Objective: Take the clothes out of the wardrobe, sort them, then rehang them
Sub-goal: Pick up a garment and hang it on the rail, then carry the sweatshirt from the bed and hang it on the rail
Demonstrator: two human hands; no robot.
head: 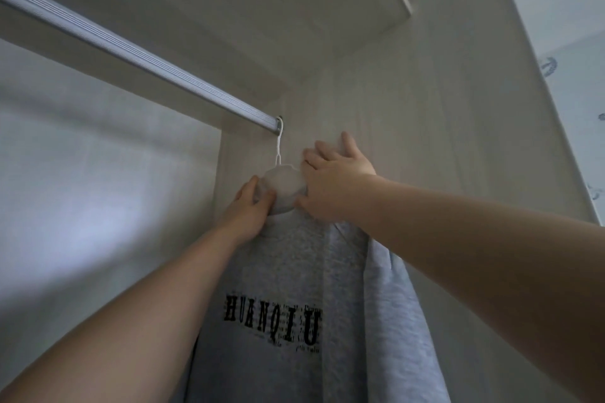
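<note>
The view looks up into a pale wood-grain wardrobe (98, 190), its back panel blank on the left and its side panel rising on the right. A ribbed metal rail (137, 52) slants from the upper left down to the middle, and all of its length in view is bare except at its right end. There the hook of a white hanger (278, 147) sits over the rail, right against the side panel.

Below the hook, the left hand (250, 209) has its fingers and thumb curled around the left side of the collar (283, 186) of a grey sweatshirt (288, 271), which hangs from the hanger with its black lettering facing out. The right hand (334, 180) lies on the collar's right side, fingers straight and spread up against the panel, thumb touching the cloth, clasping nothing. Just behind the sweatshirt's right edge hangs a lighter garment (389, 288); what carries it is hidden. Patterned wallpaper (563, 42) shows at the far right.

With so much rail bare, the wardrobe looks either nearly emptied or barely refilled. The frame alone cannot say whether this sweatshirt is coming off or has just gone on. Either way, most of the hanging seems left to do; no sorted pile is in view.
</note>
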